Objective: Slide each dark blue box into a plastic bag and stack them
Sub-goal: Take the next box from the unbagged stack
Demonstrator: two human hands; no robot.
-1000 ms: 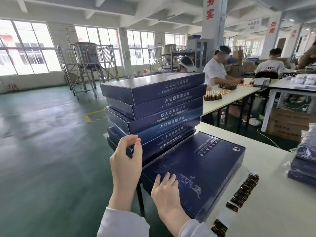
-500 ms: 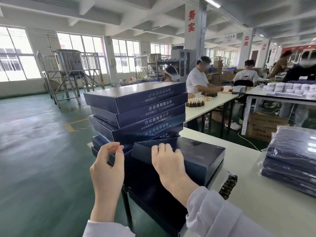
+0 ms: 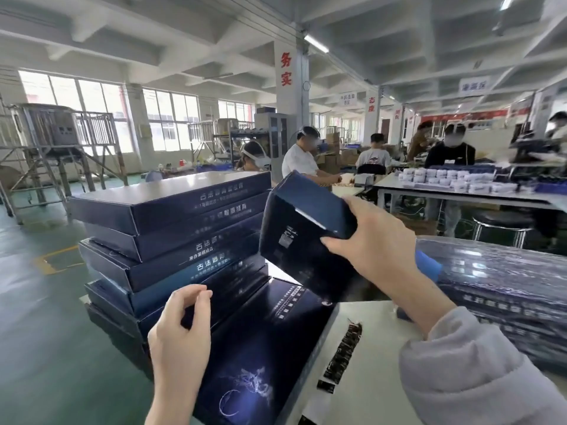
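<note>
Table (image 3: 371, 348) runs away from me to the right. On its left end is the unbagged stack (image 3: 171, 207) of dark blue boxes, tall, long sides facing me. Far right is the bagged pile (image 3: 497, 289), glossy plastic, low, well apart from the stack.

Flat box (image 3: 260, 348) lies on the table btwn them, just beside the stack foot, long axis going from me up-right.

The lifted box (image 3: 294, 240) is the one that matters: it's off the table, tilted steeply w/ its far end up and left and its near end low. My right hand (image 3: 372, 240) grasps that near end, thumb on top, fingers under. It sits close to the stack on its left; the bagged pile is off to its right, so the right hand is the nearer one for the carry.

Left hand (image 3: 181, 332) has curled fingers w/ the tips pinched at the stack edge; can't tell if it holds anything.

No open bag seen. I'd guess bagging comes next and needs the left hand free.

In the way are the sachet strip (image 3: 343, 351) on bare table and a blue piece (image 3: 428, 265) by my right wrist, unclear what.
</note>
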